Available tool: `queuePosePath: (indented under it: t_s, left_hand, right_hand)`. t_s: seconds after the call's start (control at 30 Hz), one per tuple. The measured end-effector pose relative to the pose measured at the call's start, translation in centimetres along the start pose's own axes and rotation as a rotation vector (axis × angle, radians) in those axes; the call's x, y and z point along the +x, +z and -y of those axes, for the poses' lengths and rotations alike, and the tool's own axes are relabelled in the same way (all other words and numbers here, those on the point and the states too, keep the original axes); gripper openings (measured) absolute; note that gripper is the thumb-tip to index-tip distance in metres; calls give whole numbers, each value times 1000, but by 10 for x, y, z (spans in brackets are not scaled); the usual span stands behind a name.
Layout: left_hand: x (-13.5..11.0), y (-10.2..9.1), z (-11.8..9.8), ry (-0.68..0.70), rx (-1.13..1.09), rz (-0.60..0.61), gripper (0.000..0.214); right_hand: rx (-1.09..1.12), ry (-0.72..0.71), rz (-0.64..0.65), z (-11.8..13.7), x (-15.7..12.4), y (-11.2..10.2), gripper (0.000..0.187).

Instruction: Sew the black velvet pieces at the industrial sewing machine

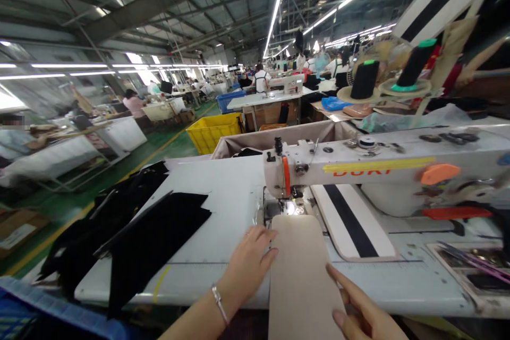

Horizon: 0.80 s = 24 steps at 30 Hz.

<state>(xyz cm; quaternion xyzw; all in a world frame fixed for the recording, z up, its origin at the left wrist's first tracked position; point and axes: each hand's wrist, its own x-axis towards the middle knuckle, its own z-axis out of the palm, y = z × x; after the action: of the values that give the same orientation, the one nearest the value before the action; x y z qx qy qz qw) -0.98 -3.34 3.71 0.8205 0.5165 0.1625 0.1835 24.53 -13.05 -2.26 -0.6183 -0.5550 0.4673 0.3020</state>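
Left hand: fingertips and thumb at the left edge of a beige panel, a little apart from each other; silver bracelet on the wrist. Right hand: forefinger along the panel's right edge, thumb apart from it, at the same edge lower down. From where I stand I cannot tell whether either hand pinches the panel or merely steadies it.

Beige panel: flat, far end just before the needle area of a sewing machine, near end over the table's front edge.

Striped panel, white with a dark band: right of the beige one, partly beneath the machine arm.

Table, pale: black fabric at left, overhanging the front edge; tool tray at right.

Thread cones, two, black: above and behind the machine.

Yellow crate: on the green floor, beyond the table.

Person in pink: seated, farther left.
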Motion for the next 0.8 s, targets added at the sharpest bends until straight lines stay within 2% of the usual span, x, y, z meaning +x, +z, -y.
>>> queuePosePath:
  t_s: [0.07,0.13,0.23,0.33,0.5,0.6,0.7,0.77,0.8]
  left_hand:
    - [19,8,8,204,85,50,44]
    - [35,18,16,276,157,70,47]
    - [51,28,25,284,215,15,43]
    - [59,30,32,286,230,-19,42]
    - [62,31,34,271,181,-34,42]
    - [61,32,31,258,131,-44,41]
    - [64,24,37,310,65,7,42]
    - [69,6,56,306,70,47,41]
    - [72,-8,71,260,103,43,41]
  right_hand:
    - [-39,-47,-48,2,10,5,66]
    - [-64,-69,-59,6,21,9,65]
    - [-106,-72,-54,15,37,13,65]
    - [-140,-76,-72,23,48,14,64]
    - [-186,-85,-72,25,53,12,60]
    - [-263,-157,-71,18,53,10,58]
    - [-483,-269,-138,10,58,7,54]
    - [-653,-380,-216,8,70,7,48]
    - [-716,-458,-240,8,78,8,45]
